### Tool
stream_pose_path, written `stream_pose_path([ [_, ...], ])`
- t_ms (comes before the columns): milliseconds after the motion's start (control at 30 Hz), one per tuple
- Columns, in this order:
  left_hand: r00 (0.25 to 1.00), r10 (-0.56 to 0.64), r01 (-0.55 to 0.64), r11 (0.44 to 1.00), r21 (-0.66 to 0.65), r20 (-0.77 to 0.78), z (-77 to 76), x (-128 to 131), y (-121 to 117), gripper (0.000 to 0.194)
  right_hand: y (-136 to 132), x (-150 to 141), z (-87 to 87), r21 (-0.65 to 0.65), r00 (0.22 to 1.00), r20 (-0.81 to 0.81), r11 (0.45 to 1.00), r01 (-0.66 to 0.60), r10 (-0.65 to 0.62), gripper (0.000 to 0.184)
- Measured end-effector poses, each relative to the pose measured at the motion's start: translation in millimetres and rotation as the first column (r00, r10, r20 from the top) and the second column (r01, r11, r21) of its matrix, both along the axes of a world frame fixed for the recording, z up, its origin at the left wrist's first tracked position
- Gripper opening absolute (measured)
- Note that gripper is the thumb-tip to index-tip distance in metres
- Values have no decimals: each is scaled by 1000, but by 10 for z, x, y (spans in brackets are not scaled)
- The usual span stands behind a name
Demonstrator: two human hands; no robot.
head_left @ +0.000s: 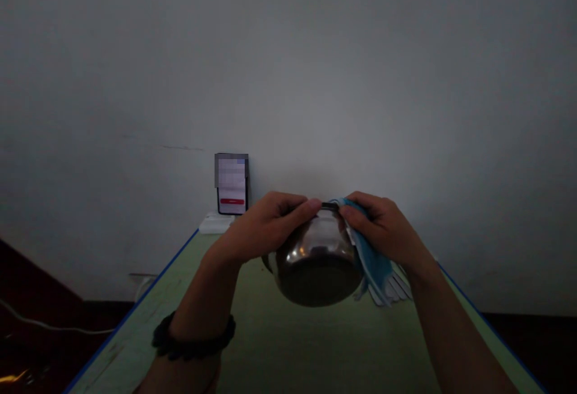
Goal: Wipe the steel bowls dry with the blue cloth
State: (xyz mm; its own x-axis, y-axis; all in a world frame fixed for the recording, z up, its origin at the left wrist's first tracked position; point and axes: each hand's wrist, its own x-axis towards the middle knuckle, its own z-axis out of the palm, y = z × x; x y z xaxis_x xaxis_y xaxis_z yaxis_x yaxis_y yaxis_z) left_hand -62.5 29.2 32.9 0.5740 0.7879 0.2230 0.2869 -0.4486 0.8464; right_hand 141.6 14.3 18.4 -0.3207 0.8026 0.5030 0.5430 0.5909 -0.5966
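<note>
A shiny metal pot (pixel 315 259) is held up above the green table (pixel 279 346), tilted with its dark underside toward me. My left hand (pixel 265 226) grips its rim from the left, fingers curled over the top edge. Pressed against the pot's right side by my right hand (pixel 383 226) is a blue and white cloth (pixel 372 262), whose loose end hangs down below the hand. A black bead bracelet (pixel 193 340) circles my left wrist.
A phone (pixel 232 184) with a lit screen leans upright against the pale wall at the table's far end, on a white block (pixel 216 224). The table has blue edges. A white cable (pixel 45 325) runs across the dark floor at left.
</note>
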Motion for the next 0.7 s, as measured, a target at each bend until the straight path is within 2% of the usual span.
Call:
stream_pose_path([
  [67,996,62,-61,998,-18,62,-21,1,19,39,7,-4,-1,5,1000,-9,1000,2,-2,24],
  [167,955,164,-156,986,-51,248,-73,-2,65,39,11,30,-15,37,994,-90,997,65,-61,25],
  [267,932,155,-135,987,-83,328,-90,-11,67,37,2,68,-20,59,988,-122,993,106,-98,25],
  [433,999,-6,6,1000,-12,40,-18,8,-7,34,-9,9,22,9,999,36,1000,17,-17,24],
  [533,1000,30,-30,998,50,7,-23,34,15,39,9,-34,34,-13,998,70,1000,6,-5,25],
  [600,988,110,-115,993,39,107,-66,35,62,40,25,-29,21,-3,999,2,999,33,-33,26],
  [700,920,217,-209,976,-58,326,-135,9,122,38,36,11,-12,21,986,-137,995,100,-96,28],
])
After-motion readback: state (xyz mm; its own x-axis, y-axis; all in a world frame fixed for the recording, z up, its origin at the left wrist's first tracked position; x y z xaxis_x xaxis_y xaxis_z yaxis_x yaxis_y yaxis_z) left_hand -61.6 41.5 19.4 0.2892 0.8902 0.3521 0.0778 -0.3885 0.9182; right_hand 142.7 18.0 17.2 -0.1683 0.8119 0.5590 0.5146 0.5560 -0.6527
